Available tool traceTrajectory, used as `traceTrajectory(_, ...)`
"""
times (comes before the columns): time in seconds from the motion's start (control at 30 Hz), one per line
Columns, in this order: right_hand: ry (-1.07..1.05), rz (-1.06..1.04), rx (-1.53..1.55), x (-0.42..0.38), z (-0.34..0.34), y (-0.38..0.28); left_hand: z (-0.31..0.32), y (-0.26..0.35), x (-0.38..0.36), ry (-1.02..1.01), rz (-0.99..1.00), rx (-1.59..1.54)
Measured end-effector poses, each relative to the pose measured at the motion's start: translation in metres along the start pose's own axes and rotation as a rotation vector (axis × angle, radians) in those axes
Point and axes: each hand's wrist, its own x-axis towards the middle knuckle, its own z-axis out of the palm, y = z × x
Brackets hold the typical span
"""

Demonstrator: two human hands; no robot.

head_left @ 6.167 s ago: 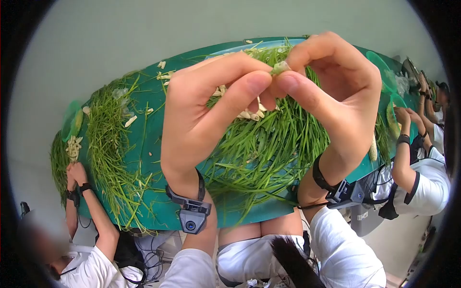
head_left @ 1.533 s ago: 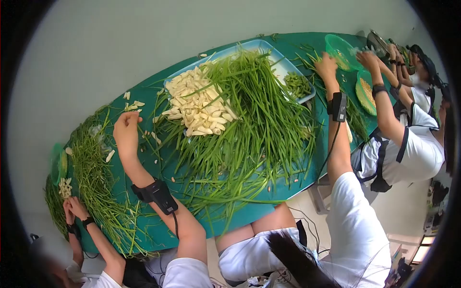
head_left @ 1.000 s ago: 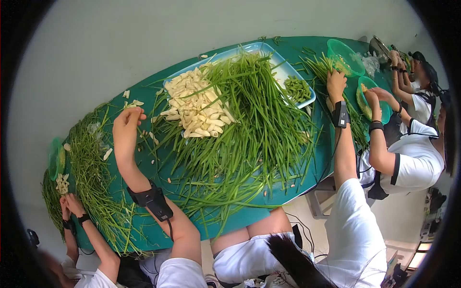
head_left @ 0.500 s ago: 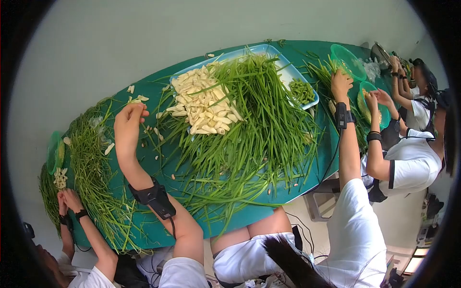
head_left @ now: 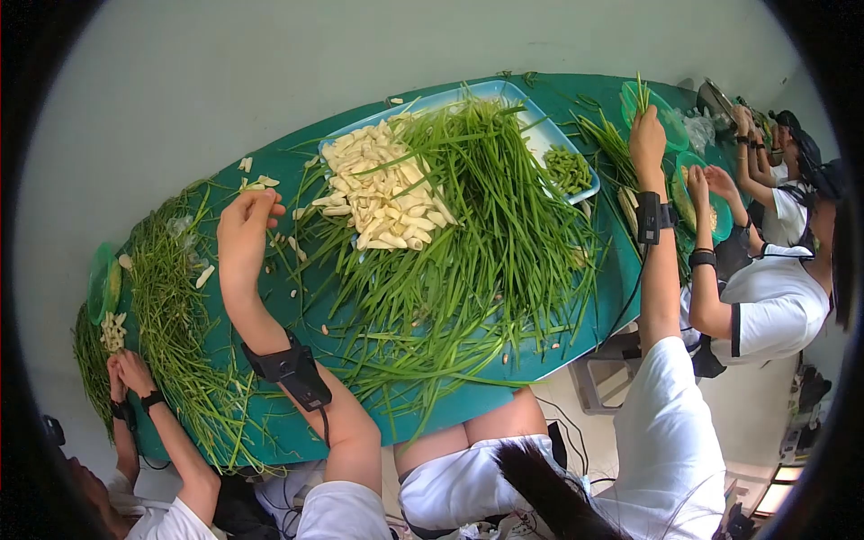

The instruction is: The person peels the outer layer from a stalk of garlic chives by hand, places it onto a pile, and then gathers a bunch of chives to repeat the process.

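right hand (head_left: 648, 146) higher, one green bunch (head_left: 642, 94)

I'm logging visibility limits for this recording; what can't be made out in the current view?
- Left hand, head view: curled fingers hide whether it pinches anything.
- Green stalks in the right hand, head view: its fingers cover their gripped part.
- Blue-rimmed tray, head view: leaves and pale pieces cover its near side.
- Green bowl behind the right hand, head view: the hand blocks part of its inside.
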Motion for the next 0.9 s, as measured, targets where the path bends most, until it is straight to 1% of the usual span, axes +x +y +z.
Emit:
traceTrajectory(0.07, -0.003, -0.036, -0.035, 0.004, 0.004, 0.007, 0.000, 0.000, 0.001, -0.008, -0.003, -0.002)
traceTrajectory(0.13, -0.008, -0.073, -0.069, 0.003, -0.001, 0.002, -0.001, 0.000, 0.000, -0.014, -0.009, -0.003)
traceTrajectory(0.2, 0.138, -0.097, -0.233, -0.003, -0.007, -0.006, 0.000, 0.002, -0.002, -0.006, 0.017, -0.011)
traceTrajectory(0.23, 0.139, -0.099, -0.233, -0.002, -0.008, -0.007, 0.001, 0.001, -0.002, -0.004, 0.018, -0.013)
traceTrajectory(0.3, 0.231, -0.169, -0.209, 0.001, -0.014, -0.012, 0.002, 0.001, -0.002, 0.011, 0.006, -0.027)
traceTrajectory(0.33, 0.235, -0.170, -0.207, 0.006, -0.020, -0.015, 0.002, 0.003, -0.003, 0.015, 0.008, -0.028)
traceTrajectory(0.4, -0.064, 0.063, 0.130, 0.020, -0.054, -0.041, 0.003, 0.008, -0.004, 0.016, -0.009, -0.005)
traceTrajectory(0.43, -0.062, 0.061, 0.133, 0.025, -0.072, -0.057, 0.004, 0.010, -0.005, 0.020, -0.008, -0.007)
traceTrajectory(0.53, 0.008, -0.043, 0.357, 0.034, -0.135, -0.113, 0.009, 0.018, -0.009, -0.011, 0.028, 0.007)
traceTrajectory(0.57, 0.014, -0.047, 0.363, 0.033, -0.156, -0.131, 0.012, 0.022, -0.011, -0.047, 0.075, -0.034)
traceTrajectory(0.6, -0.080, -0.056, 0.575, 0.029, -0.178, -0.150, 0.015, 0.027, -0.014, -0.080, 0.121, -0.075)
traceTrajectory(0.63, -0.176, -0.067, 0.789, 0.023, -0.197, -0.167, 0.020, 0.031, -0.015, -0.068, 0.126, -0.074)
traceTrajectory(0.7, -0.289, -0.152, 1.063, 0.007, -0.226, -0.198, 0.033, 0.042, -0.020, -0.311, 0.258, -0.247)
traceTrajectory(0.77, -0.332, -0.134, 1.298, -0.014, -0.241, -0.228, 0.046, 0.071, -0.035, -0.513, 0.305, -0.169)
traceTrajectory(0.83, -0.389, -0.070, 1.423, -0.036, -0.250, -0.253, 0.064, 0.080, -0.051, -0.644, 0.428, -0.303)
traceTrajectory(0.87, -0.430, -0.012, 1.498, -0.045, -0.251, -0.264, 0.068, 0.087, -0.054, -0.734, 0.505, -0.292)
traceTrajectory(0.9, -0.468, 0.002, 1.558, -0.053, -0.247, -0.270, 0.072, 0.092, -0.056, -0.828, 0.578, -0.279)
